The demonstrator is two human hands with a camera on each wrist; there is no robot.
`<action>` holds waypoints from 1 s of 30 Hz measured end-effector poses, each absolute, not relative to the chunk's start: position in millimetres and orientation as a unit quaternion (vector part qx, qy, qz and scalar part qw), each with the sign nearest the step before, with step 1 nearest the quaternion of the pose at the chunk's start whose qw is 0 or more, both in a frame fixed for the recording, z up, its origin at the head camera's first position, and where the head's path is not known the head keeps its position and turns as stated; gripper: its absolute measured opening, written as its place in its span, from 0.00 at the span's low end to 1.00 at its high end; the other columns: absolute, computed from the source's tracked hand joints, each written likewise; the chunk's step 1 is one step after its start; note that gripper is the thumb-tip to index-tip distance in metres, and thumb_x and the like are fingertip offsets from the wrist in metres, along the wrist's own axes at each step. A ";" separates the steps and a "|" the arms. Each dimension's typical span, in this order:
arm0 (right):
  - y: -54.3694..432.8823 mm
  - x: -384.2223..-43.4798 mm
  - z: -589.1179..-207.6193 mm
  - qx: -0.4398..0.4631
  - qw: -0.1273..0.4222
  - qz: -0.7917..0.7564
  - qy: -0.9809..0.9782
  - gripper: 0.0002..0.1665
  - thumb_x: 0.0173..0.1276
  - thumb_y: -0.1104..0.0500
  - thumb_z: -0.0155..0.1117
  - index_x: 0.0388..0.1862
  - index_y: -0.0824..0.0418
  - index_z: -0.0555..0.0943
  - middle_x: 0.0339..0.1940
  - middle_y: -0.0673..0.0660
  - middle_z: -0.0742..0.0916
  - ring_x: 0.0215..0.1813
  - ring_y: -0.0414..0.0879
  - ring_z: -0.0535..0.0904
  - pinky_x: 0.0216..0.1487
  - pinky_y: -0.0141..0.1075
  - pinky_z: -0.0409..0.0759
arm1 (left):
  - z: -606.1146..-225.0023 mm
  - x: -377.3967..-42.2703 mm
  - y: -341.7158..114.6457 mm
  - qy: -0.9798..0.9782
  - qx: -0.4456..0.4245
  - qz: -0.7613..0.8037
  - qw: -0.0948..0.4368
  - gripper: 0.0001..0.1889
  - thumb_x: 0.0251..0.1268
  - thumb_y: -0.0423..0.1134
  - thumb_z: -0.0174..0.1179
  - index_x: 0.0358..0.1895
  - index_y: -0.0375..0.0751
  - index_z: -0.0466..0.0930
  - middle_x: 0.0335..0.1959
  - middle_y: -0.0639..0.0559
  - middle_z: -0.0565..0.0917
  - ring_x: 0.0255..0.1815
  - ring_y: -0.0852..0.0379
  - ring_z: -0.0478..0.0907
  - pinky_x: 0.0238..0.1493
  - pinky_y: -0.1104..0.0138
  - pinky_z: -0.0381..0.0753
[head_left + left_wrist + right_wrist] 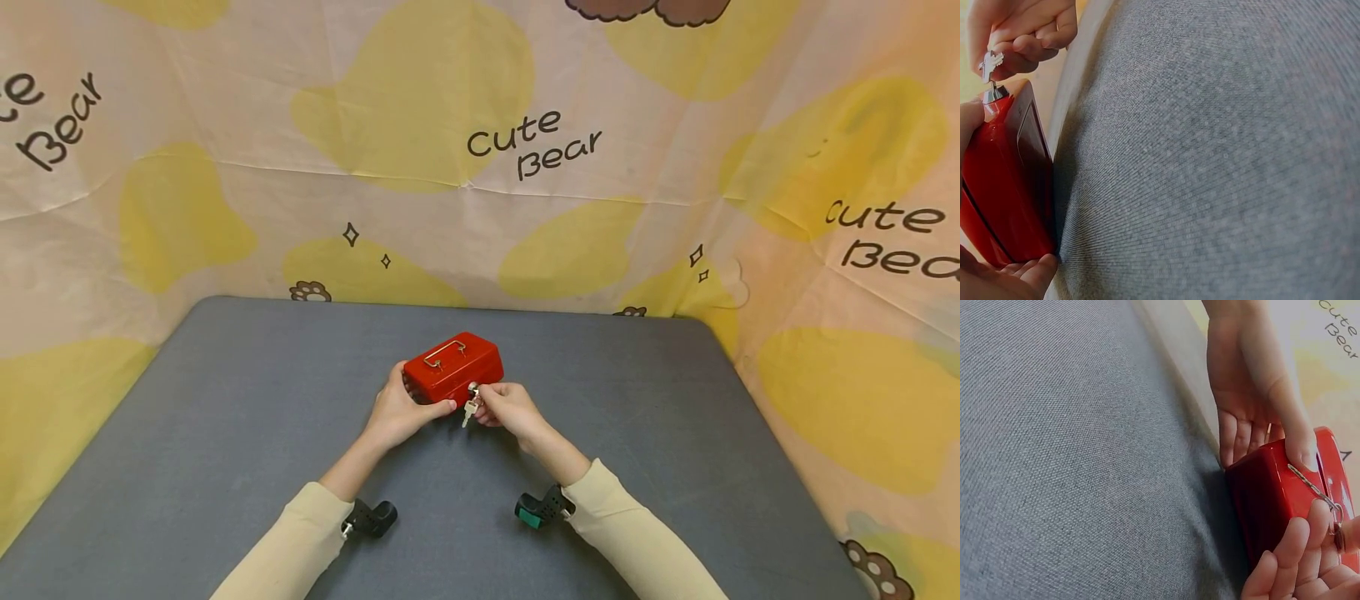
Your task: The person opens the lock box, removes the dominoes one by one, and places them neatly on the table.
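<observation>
A red metal cash box (459,367) with a wire handle on its lid sits on the grey table, turned at an angle. My left hand (401,411) grips its left end, fingers round the far side and thumb on the front face. At the front lock (995,94), my right hand (510,407) pinches a key between thumb and forefinger. A second key (470,410) hangs from the ring just below. In the right wrist view, the hanging key (1310,485) lies across the red front near the left thumb.
The grey cloth-covered table (247,433) spreads around the box. Behind and beside it hangs a patterned fabric backdrop (420,108) with yellow patches and lettering. Black wrist-worn devices (372,518) sit under both sleeves, close over the table.
</observation>
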State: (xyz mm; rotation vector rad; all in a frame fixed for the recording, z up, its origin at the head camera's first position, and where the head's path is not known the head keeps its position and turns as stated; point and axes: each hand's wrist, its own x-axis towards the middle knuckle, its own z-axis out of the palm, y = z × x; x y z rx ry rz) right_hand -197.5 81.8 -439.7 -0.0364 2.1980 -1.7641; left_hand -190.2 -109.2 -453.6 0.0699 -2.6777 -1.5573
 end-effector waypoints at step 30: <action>119.0 -215.4 -434.7 -0.150 -0.003 -0.446 0.882 0.06 0.66 0.56 0.58 0.35 0.54 0.82 0.30 0.52 0.87 0.30 0.42 0.80 0.30 0.30 0.75 | -453.6 -190.4 -109.9 -0.858 0.023 -0.512 0.004 0.45 0.37 0.51 0.74 0.60 0.39 0.59 0.53 0.45 0.75 0.51 0.49 0.76 0.50 0.57 0.77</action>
